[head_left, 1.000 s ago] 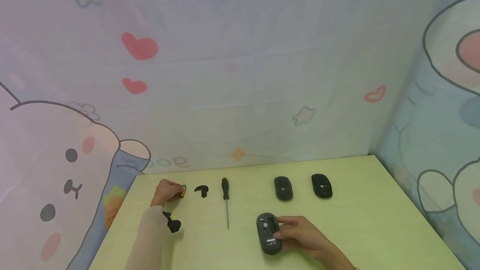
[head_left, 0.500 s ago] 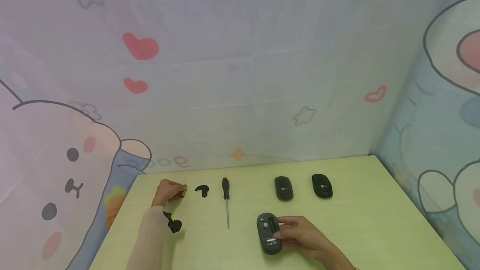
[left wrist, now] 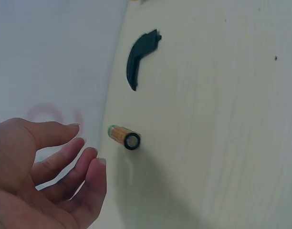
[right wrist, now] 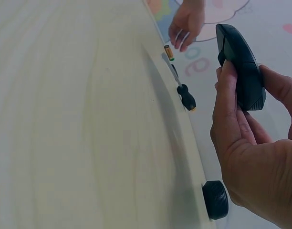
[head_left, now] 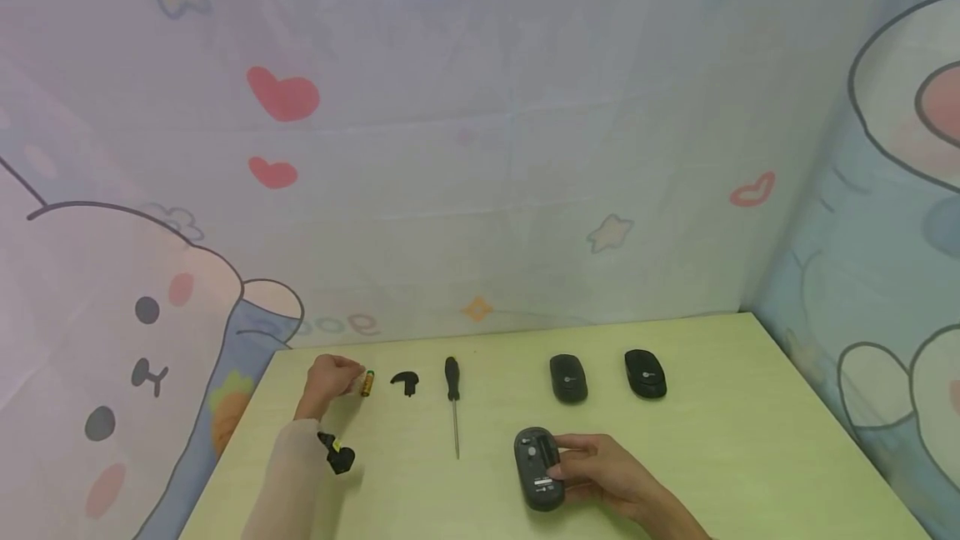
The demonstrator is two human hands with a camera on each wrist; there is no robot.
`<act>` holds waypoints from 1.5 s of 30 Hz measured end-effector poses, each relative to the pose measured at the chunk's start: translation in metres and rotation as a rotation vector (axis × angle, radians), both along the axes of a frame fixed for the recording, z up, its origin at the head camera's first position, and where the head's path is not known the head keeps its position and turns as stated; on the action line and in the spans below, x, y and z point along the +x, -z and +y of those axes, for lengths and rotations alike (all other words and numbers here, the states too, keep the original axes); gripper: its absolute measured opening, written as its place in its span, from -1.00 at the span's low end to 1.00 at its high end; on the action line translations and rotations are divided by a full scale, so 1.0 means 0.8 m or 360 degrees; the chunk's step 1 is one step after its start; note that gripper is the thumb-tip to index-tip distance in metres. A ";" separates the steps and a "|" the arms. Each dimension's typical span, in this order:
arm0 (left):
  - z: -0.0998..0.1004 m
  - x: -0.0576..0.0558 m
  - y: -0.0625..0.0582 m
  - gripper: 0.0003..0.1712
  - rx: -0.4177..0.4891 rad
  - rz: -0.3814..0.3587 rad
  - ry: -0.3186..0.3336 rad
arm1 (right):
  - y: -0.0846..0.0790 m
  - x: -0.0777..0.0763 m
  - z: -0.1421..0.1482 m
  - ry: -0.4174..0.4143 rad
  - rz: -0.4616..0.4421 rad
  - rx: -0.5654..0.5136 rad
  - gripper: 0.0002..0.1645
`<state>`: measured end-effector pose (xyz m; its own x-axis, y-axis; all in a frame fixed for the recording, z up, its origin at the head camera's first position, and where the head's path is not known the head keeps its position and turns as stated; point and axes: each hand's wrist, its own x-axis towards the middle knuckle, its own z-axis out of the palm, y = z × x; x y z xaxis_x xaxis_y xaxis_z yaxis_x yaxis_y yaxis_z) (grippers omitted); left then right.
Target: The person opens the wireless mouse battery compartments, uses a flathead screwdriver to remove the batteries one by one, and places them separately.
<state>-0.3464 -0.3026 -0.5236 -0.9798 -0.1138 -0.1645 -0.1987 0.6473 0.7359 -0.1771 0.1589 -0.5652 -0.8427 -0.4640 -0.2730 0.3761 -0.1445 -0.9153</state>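
Note:
My right hand grips a dark computer mouse by its right side, underside facing up, with a white label and a dark slot showing. In the right wrist view the mouse sits between thumb and fingers. At the far left, my left hand hovers beside an AA-type battery, fingers loosely bent and holding nothing. The left wrist view shows a small gap between the fingertips and the battery, whose flat end faces that camera. A curved black plastic piece lies to the battery's right.
A black-handled screwdriver lies mid-table, its shaft towards me. Two more dark mice, one nearer the middle and one further right, rest near the back. A printed cloth hangs behind the table.
My left hand has let go of the battery and drawn slightly left of it, leaving it on the table. The right hand keeps its hold on the mouse, nearly unmoved.

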 end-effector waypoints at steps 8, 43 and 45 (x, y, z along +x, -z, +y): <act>0.026 0.019 -0.032 -0.65 -0.0137 0.0293 0.0076 | -0.001 -0.003 -0.002 -0.0011 0.0004 0.0026 -0.07; 0.195 0.159 -0.014 -0.52 0.0562 0.0044 0.0712 | 0.006 -0.005 -0.017 -0.0049 0.0020 -0.0008 -0.05; 0.206 0.164 -0.009 -0.48 0.0608 -0.0021 0.0725 | 0.005 -0.004 -0.019 -0.0045 0.0012 -0.0008 -0.06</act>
<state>-0.2154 -0.1379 -0.5162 -0.9135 0.3875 -0.1237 0.0261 0.3595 0.9328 -0.1805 0.1437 -0.5695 -0.8312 -0.4892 -0.2642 0.3732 -0.1387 -0.9173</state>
